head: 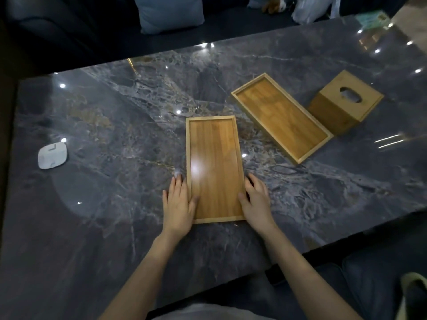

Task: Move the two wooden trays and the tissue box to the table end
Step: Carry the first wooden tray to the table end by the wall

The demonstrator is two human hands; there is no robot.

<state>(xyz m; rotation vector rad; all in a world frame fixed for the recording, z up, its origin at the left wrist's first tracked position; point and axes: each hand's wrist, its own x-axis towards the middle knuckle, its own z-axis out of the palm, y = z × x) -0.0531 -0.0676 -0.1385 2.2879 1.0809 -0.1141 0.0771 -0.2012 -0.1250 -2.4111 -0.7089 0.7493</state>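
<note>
A wooden tray [215, 162] lies flat in the middle of the dark marble table [104, 116], its long side pointing away from me. My left hand [179, 204] grips its near left edge, thumb over the rim. My right hand [256, 199] grips the near right edge the same way. A second wooden tray [282, 116] lies at an angle further right. Just beyond it stands the wooden tissue box [345, 102], with an oval slot on top.
A small white rounded device [52, 155] rests near the table's left end. A sofa with a grey cushion [171, 12] runs behind the table's far edge. A plastic bag [309, 8] and a plush toy [276, 5] lie there too.
</note>
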